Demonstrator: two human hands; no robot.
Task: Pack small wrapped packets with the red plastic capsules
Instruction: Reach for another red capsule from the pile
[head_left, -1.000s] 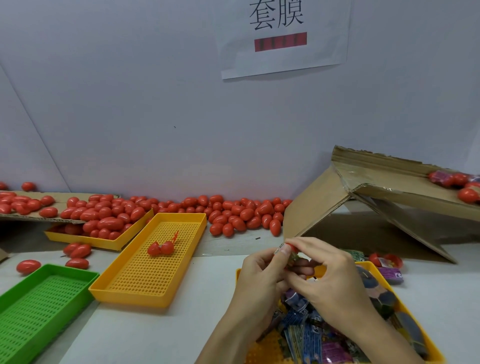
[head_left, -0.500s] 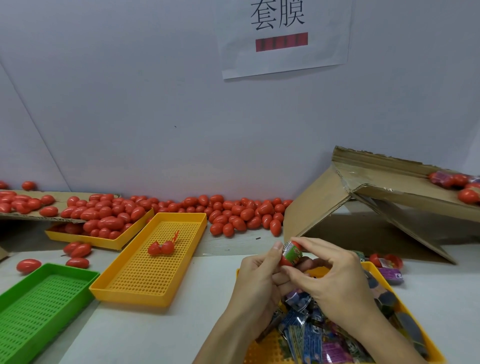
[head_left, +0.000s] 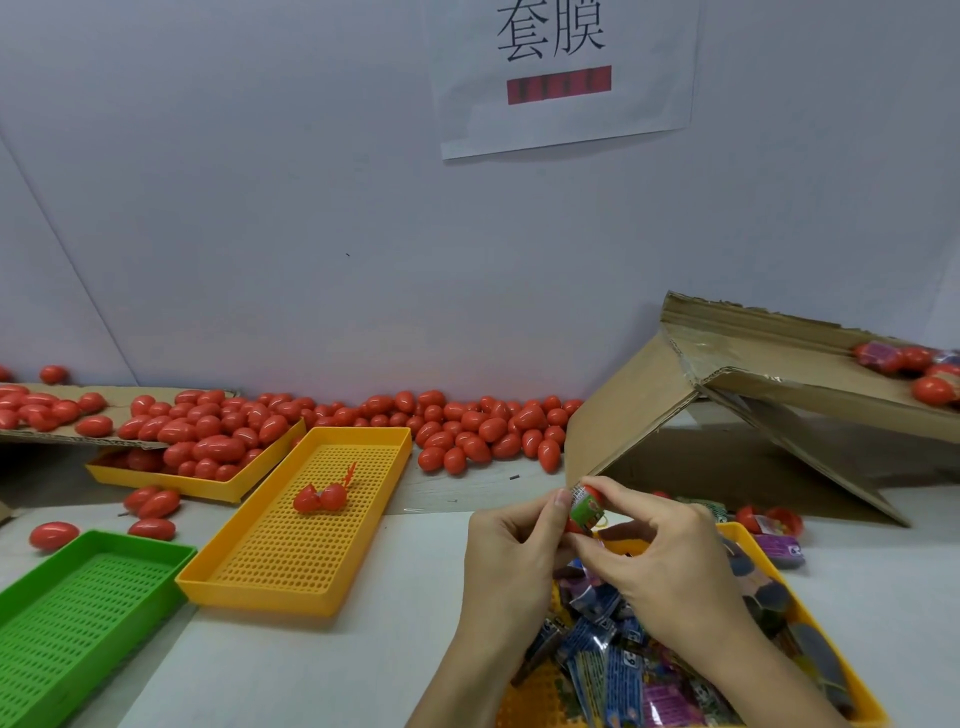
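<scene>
Up comes the capsule (head_left: 586, 509), both hands' grip clamped round it: left hand (head_left: 511, 551), right hand (head_left: 670, 566). Light, slick shell; pinch its ends.

Glossy plastic capsules (head_left: 483, 431), perforated plastic tray (head_left: 291, 545), rough cardboard ramp (head_left: 623, 415), seemingly shiny foil packets (head_left: 613, 670).

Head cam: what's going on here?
A person is packing at a white table. Both hands, left hand and right hand, pinch one red plastic capsule with a green wrapped packet over the yellow perforated tray of wrapped packets. Loose red egg-shaped capsules line the wall. The middle yellow tray holds one opened capsule; the green tray has nothing in it.
</scene>
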